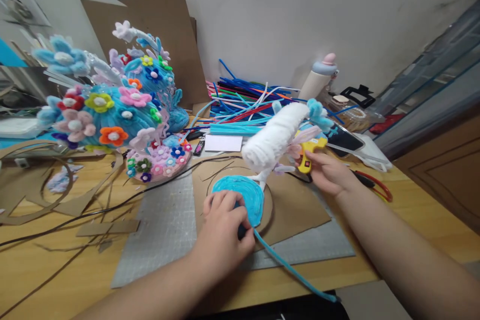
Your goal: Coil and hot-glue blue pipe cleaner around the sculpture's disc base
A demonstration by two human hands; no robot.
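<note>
My left hand (227, 222) rests over a flat coil of bright blue pipe cleaner (249, 195), which lies on round-cut cardboard. Its thumb and fingers pinch near the coil's edge, where a loose blue pipe cleaner (290, 265) trails toward the table's front. Something dark shows under those fingers, its kind hidden. Closed around a yellow hot glue gun (308, 160) is my right hand (330, 172); the nozzle is out of sight. Between the hands and behind them stands a thick white fuzzy roll (275, 135) on a white stem, with pale petals and blue fuzzy pieces about it.
Flower-covered blue pipe-cleaner models (112, 115) stand at left. Behind lie many loose pipe cleaners (247, 105) and a white bottle (318, 80). A grey cutting mat (157, 240) lies under a cardboard sheet (303, 210). A black cable (131, 194) crosses the table, near cardboard scraps (107, 228).
</note>
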